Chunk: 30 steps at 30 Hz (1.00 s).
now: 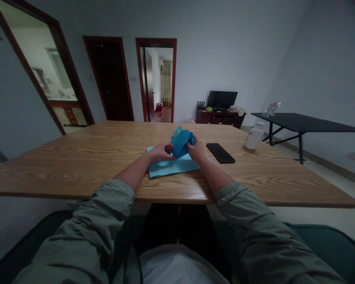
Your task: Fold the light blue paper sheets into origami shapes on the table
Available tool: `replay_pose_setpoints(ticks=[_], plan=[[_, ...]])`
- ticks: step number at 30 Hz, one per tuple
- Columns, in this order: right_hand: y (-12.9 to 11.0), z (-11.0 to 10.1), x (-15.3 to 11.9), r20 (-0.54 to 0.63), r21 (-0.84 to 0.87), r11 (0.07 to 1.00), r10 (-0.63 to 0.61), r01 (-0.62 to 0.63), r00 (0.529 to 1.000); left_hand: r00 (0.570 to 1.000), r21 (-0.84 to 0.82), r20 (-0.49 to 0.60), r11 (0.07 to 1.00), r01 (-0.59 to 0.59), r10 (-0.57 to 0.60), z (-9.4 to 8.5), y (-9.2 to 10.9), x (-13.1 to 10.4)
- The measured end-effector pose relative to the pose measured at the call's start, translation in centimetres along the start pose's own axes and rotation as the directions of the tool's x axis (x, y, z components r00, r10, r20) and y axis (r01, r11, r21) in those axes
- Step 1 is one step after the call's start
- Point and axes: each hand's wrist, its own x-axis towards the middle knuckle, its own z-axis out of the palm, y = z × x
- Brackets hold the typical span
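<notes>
Between my two hands is a piece of folded blue paper [181, 142], raised a little above the table. My left hand [163, 151] pinches its lower left edge, the fingers curled. On the other side my right hand [196, 149] grips the paper's right edge with thumb and fingers. Beneath them a light blue sheet [171, 167] lies flat on the wood, partly covered by my hands. Just behind the folded paper shows a small pale teal piece [176, 131], whose kind I cannot make out.
A black phone [220, 153] lies on the wooden table [106, 157], right of my right hand. Farther right stands a translucent plastic bottle [255, 137]. Beyond the table's right edge is a black table [307, 121]; a television [222, 99] stands by the far wall.
</notes>
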Motion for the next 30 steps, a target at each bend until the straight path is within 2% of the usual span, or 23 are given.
replay_pose_setpoints(ticks=[3,6,8,11,14,17,19,23,30], plan=[[0.1,0.0,0.1,-0.001,-0.003,1.000,0.010,-0.010,1.000,0.999,0.111,0.026,0.993,-0.040,0.037,0.0,0.4,-0.1],[0.4,-0.1,0.1,-0.014,0.000,1.000,0.003,-0.003,1.000,0.996,0.117,0.063,0.990,-0.076,0.069,-0.1,0.8,-0.2],[0.6,-0.3,0.2,-0.035,0.001,1.000,0.018,-0.018,0.999,0.996,0.050,0.064,0.997,-0.066,0.063,-0.3,0.8,-0.2],[1.0,-0.5,0.3,-0.086,0.052,0.997,0.058,-0.054,0.995,1.000,-0.139,0.004,0.990,0.005,-0.005,-0.5,0.7,-0.1],[1.3,-0.5,0.5,-0.119,0.190,0.972,0.162,-0.138,0.980,0.992,-0.387,-0.094,0.921,0.038,-0.080,-1.0,0.7,-0.1],[1.6,-0.2,0.6,-0.075,0.335,0.910,0.283,-0.243,0.956,0.978,-0.549,-0.166,0.836,0.015,-0.126,-1.7,0.9,-0.3],[1.8,0.0,0.6,-0.056,0.354,0.898,0.300,-0.262,0.952,0.972,-0.611,-0.186,0.792,-0.002,-0.142,-2.0,1.1,-0.4],[2.4,0.2,0.6,-0.065,0.308,0.927,0.244,-0.213,0.968,0.970,-0.683,-0.183,0.731,-0.008,-0.161,-2.2,1.4,-0.5],[2.5,0.1,0.7,-0.093,0.264,0.949,0.202,-0.172,0.975,0.979,-0.726,-0.150,0.688,-0.013,-0.141,-2.2,2.0,-0.7]])
